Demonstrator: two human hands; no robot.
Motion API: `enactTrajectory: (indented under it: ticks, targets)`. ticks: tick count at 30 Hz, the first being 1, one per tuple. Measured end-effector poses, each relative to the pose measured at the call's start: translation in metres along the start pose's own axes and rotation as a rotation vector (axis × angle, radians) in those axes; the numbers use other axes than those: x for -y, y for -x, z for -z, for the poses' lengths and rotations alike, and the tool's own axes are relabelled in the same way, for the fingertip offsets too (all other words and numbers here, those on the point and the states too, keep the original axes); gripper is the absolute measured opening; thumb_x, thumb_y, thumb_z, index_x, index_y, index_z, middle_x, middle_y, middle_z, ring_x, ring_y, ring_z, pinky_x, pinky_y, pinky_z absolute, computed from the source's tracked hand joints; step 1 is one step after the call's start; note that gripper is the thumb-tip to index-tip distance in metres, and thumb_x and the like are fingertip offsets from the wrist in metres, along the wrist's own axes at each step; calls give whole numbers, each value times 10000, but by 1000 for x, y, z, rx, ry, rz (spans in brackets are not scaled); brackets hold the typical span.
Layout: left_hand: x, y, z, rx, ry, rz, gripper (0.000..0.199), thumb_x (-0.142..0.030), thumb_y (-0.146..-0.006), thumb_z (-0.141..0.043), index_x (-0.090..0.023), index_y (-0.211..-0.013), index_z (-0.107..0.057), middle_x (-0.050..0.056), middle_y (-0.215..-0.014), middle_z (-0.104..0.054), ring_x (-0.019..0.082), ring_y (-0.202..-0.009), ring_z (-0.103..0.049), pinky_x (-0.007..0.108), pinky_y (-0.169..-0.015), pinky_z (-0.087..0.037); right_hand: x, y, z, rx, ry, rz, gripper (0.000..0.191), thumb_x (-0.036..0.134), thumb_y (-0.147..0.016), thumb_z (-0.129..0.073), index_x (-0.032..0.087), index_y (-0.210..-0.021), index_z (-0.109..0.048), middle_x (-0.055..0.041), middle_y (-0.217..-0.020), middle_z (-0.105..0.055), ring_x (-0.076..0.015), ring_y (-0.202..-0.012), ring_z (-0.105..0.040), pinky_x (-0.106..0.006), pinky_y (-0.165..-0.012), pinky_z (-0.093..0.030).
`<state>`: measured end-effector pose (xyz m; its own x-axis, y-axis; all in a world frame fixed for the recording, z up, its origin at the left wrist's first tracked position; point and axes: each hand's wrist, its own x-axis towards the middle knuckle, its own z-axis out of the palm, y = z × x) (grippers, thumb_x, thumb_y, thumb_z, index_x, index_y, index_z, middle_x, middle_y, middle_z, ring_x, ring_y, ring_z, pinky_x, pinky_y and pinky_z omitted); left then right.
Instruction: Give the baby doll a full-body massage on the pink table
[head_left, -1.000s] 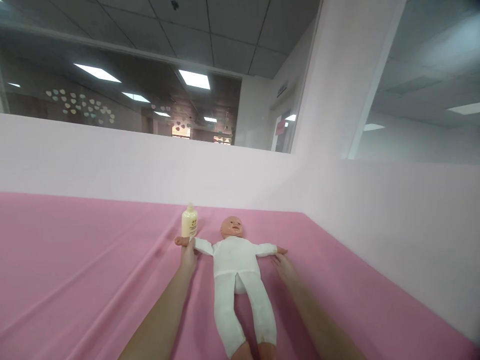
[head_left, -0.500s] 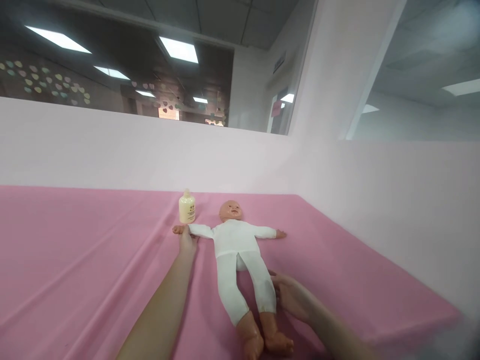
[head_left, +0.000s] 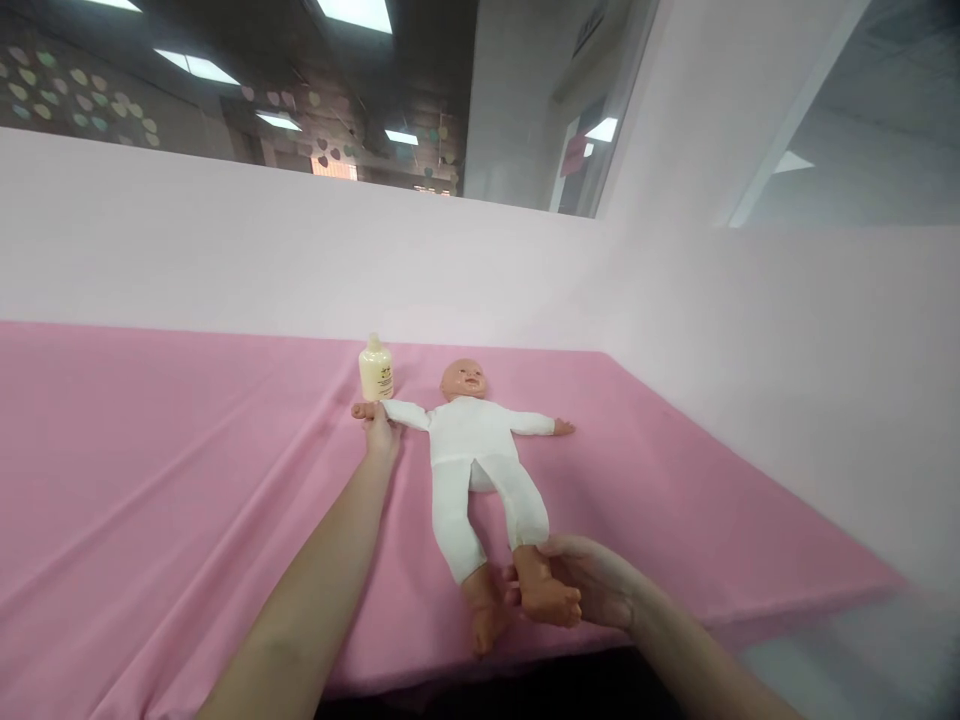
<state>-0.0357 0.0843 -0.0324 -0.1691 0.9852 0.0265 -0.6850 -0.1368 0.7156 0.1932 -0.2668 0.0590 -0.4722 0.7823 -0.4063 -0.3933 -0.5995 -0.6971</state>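
Note:
A baby doll point(head_left: 472, 435) in a white cloth suit lies on its back on a pink-covered table point(head_left: 247, 500), arms spread and feet toward me. My left hand point(head_left: 382, 432) is closed on the doll's arm at image left, close to the wrist. At the leg on image right, my right hand point(head_left: 589, 578) wraps the ankle from behind, thumb at the trouser cuff and fingertips showing between the legs. That foot point(head_left: 551, 600) looks slightly lifted. A bottle of pale yellow liquid point(head_left: 376, 372) stands just beyond my left hand.
White walls point(head_left: 300, 260) rise behind the table and on the right. A window point(head_left: 247, 90) with heart stickers and reflected lights is set in the back wall. The table's front edge point(head_left: 810, 605) runs close to me.
My right hand has gone from beside the doll's lower leg down to its ankle and taken hold. The view has tilted down. My left hand keeps its hold on the arm.

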Motion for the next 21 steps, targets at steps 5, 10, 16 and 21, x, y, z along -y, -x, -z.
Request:
enactTrajectory:
  ticks: [5, 10, 16, 21]
  targets:
    - [-1, 11, -7, 95, -145, 40, 551, -369, -842, -710, -274, -1287, -399, 93, -1288, -558, 212, -987, -640, 388, -836, -552, 33, -8, 9, -31, 5, -14, 383, 446, -832, -659, 93, -979, -629, -103, -958, -657, -202, -796, -668, -306, -690, -509]
    - [-1, 36, -21, 446, -417, -182, 549, -248, -790, -703, -247, -1305, -512, 94, -1222, -627, 243, -1090, -621, 413, -986, -490, 67, -46, 31, 22, -12, 30, 433, 535, -888, -579, 122, -1020, -593, -54, -858, -639, -136, -654, -618, -228, -550, -444]
    - [4, 57, -36, 839, -769, -415, 485, -55, -714, -542, -260, -1113, -725, 43, -1233, -671, 268, -1257, -518, 479, -1184, -263, 89, -104, 46, 0, -122, 67, 483, 529, -982, -384, 110, -1130, -574, -22, -763, -620, -103, -567, -567, -189, -495, -417]
    - [5, 56, -32, 826, -864, -505, 518, -52, -756, -490, -261, -1192, -676, 41, -1264, -649, 258, -1245, -525, 465, -1152, -311, 86, -119, 62, 76, -94, 96, 531, 573, -919, -425, 97, -1094, -579, -5, -685, -614, -107, -537, -576, -189, -481, -434]
